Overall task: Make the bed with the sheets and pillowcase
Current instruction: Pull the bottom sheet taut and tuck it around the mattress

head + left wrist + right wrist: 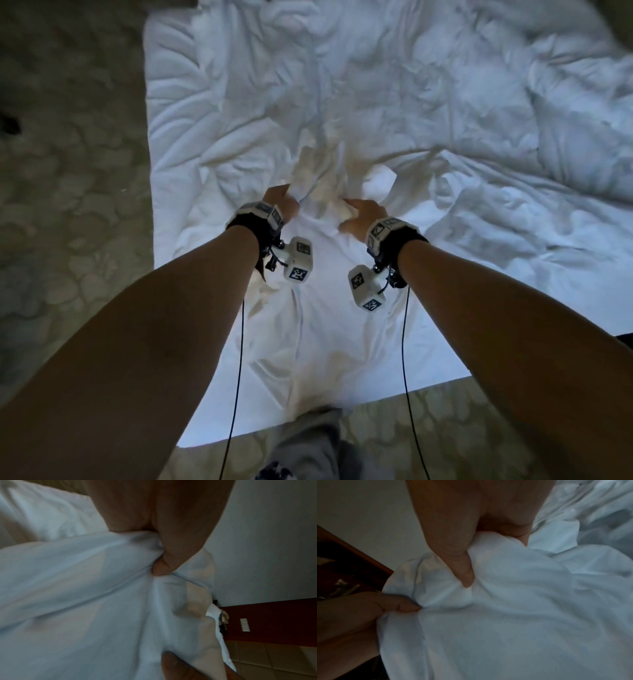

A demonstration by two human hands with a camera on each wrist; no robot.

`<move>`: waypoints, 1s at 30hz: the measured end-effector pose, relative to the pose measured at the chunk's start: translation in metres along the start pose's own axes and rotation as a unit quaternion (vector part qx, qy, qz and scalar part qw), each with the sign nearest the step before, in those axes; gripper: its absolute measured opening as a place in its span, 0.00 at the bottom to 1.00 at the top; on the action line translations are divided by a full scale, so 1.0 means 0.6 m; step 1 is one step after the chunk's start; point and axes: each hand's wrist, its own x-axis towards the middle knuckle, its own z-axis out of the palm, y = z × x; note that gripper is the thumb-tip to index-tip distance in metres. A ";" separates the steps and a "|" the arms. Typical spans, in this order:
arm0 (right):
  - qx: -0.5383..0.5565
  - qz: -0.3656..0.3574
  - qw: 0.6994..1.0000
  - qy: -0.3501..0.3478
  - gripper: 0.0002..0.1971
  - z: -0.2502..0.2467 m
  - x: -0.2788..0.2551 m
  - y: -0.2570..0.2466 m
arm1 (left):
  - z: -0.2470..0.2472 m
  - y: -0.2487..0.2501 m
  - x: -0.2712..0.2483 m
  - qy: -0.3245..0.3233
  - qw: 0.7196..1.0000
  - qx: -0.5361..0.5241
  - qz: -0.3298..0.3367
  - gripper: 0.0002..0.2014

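Observation:
I stand at the edge of a bed (178, 144) covered in rumpled white bedding. A white sheet (325, 308) is bunched between my hands and hangs down towards my legs. My left hand (282, 204) grips its upper edge on the left, and my right hand (358, 216) grips a fold close beside it. In the left wrist view the thumb of my left hand (161, 566) pinches the sheet (85, 588) along a seam. The right wrist view has my right hand (465, 580) with its thumb pressed into the sheet (522, 615). Whether this cloth is a sheet or a pillowcase I cannot tell.
Crumpled white bedding (579, 137) is heaped at the right of the bed. Patterned carpet (68, 205) lies to the left and in front. My leg in grey trousers (308, 442) stands against the near edge. Dark red wooden furniture (274, 615) stands by a pale wall.

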 end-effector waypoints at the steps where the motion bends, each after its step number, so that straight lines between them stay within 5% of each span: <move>1: 0.004 -0.015 1.000 0.012 0.32 -0.007 -0.022 -0.012 | -0.017 0.004 -0.027 0.018 1.000 -0.003 0.009 0.04; 7: 0.003 -0.076 0.996 0.041 0.07 -0.023 -0.174 -0.050 | -0.086 0.009 -0.211 0.070 0.993 -0.041 0.085 0.15; 11: 0.009 -0.109 0.993 0.043 0.08 -0.011 -0.281 -0.037 | -0.094 -0.007 -0.325 0.084 0.988 -0.063 0.112 0.20; 18: -0.032 -0.118 0.990 0.071 0.21 -0.010 -0.434 -0.027 | -0.104 -0.014 -0.487 0.100 0.975 -0.090 0.176 0.19; 22: -0.001 -0.149 0.961 0.234 0.41 -0.018 -0.490 -0.056 | -0.115 -0.006 -0.545 0.099 0.969 -0.082 0.211 0.21; 25: -0.151 -0.201 0.904 0.346 0.61 -0.025 -0.519 -0.087 | -0.118 -0.002 -0.561 0.089 0.969 -0.041 0.226 0.20; 27: -0.303 -0.238 0.858 0.341 0.64 -0.027 -0.528 -0.110 | -0.125 -0.004 -0.569 0.090 0.972 -0.012 0.218 0.21; 30: -0.456 -0.191 0.840 0.225 0.40 -0.033 -0.537 -0.148 | -0.139 -0.024 -0.567 0.072 0.971 -0.017 0.229 0.18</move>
